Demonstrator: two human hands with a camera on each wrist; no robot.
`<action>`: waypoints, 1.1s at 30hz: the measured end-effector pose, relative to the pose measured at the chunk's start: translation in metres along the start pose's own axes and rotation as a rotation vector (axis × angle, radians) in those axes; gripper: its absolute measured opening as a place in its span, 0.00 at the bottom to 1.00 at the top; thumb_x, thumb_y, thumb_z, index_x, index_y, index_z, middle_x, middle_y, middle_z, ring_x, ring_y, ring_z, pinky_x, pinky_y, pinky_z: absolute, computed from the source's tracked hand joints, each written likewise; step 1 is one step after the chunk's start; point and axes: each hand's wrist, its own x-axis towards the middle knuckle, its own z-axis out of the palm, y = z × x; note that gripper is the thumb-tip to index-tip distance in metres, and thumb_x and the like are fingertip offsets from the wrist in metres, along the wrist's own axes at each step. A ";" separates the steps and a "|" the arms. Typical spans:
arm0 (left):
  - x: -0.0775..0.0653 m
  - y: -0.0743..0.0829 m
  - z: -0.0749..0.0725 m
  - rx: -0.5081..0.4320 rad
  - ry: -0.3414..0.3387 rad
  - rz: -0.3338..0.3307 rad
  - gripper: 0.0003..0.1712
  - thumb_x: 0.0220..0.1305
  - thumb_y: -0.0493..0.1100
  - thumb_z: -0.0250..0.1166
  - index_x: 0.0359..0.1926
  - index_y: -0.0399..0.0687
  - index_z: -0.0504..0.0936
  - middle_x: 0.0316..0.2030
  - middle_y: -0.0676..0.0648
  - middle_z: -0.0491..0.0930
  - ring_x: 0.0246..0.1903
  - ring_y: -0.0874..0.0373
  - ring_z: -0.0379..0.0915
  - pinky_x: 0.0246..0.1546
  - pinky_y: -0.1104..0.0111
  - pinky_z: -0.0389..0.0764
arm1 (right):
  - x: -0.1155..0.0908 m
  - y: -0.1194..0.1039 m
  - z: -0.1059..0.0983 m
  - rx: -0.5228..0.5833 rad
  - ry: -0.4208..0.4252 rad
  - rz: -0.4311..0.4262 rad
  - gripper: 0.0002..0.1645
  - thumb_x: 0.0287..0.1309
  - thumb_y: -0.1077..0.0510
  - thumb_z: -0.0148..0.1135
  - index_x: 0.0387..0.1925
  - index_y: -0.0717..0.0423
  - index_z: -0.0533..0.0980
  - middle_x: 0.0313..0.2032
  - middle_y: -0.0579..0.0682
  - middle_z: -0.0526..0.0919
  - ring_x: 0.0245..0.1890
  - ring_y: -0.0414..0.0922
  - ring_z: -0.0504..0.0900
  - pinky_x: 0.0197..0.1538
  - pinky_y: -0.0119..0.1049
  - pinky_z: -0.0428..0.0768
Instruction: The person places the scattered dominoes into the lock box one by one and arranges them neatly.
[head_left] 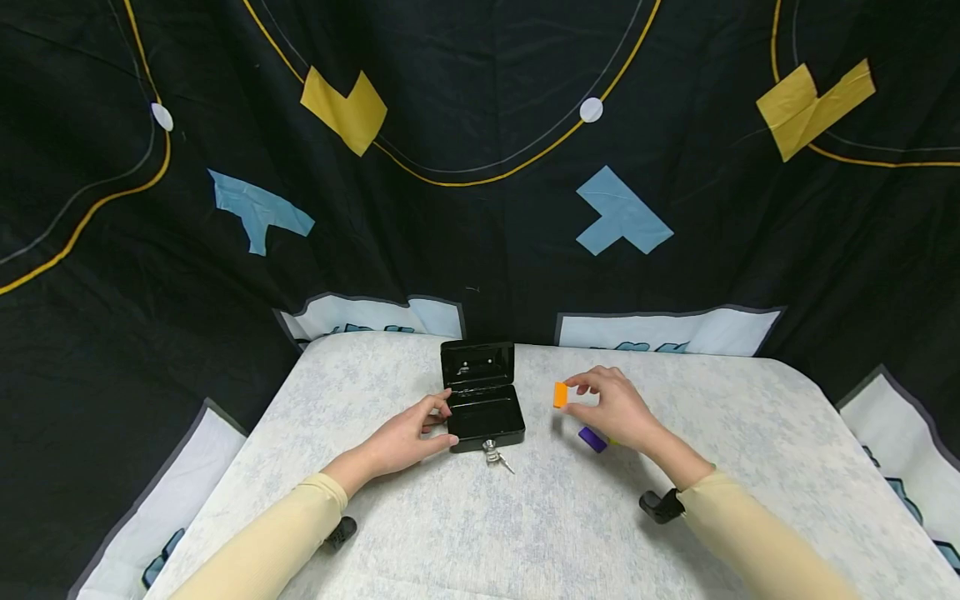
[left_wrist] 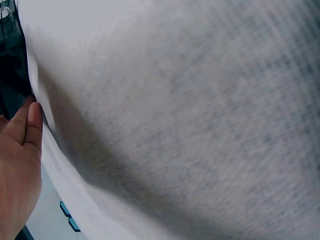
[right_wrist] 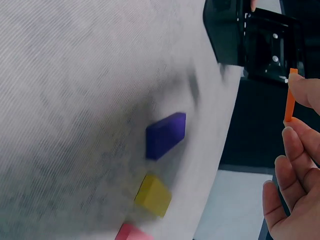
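Observation:
A small black cash box (head_left: 486, 420) stands on the table with its lid raised and its inside facing up. My left hand (head_left: 408, 432) holds the box's left side, the thumb at the front corner and a finger near the hinge. Keys (head_left: 493, 455) hang from the lock at its front. To the right of the box, my right hand (head_left: 617, 408) pinches an orange block (head_left: 561, 395) between thumb and fingertips, above the tabletop. Below that hand lies a purple block (right_wrist: 165, 136), with a yellow block (right_wrist: 153, 196) and a pink block (right_wrist: 132, 232) in a row beyond it.
A pale patterned cloth covers the table (head_left: 420, 533). Behind it hangs a black curtain (head_left: 480, 250) with yellow and blue shapes. Black wrist mounts (head_left: 662, 506) sit at both sleeves.

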 end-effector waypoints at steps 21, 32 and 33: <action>0.000 0.002 -0.001 -0.007 -0.009 -0.003 0.25 0.69 0.59 0.68 0.55 0.53 0.70 0.79 0.56 0.53 0.65 0.54 0.73 0.64 0.57 0.73 | 0.022 -0.033 0.026 0.005 -0.036 -0.088 0.22 0.56 0.52 0.74 0.53 0.47 0.84 0.38 0.41 0.79 0.44 0.47 0.73 0.47 0.44 0.72; 0.001 -0.002 0.000 -0.007 -0.007 -0.004 0.25 0.68 0.60 0.68 0.55 0.55 0.70 0.79 0.56 0.53 0.65 0.54 0.73 0.65 0.57 0.72 | 0.035 -0.047 0.043 0.017 -0.086 -0.053 0.24 0.55 0.47 0.76 0.54 0.45 0.84 0.39 0.46 0.80 0.45 0.48 0.73 0.47 0.43 0.70; 0.001 -0.002 0.000 -0.006 -0.005 -0.002 0.25 0.68 0.60 0.68 0.55 0.55 0.70 0.79 0.55 0.53 0.65 0.54 0.73 0.65 0.56 0.72 | 0.036 -0.048 0.045 0.017 -0.086 -0.057 0.25 0.55 0.47 0.76 0.54 0.45 0.84 0.38 0.46 0.80 0.44 0.47 0.72 0.46 0.43 0.70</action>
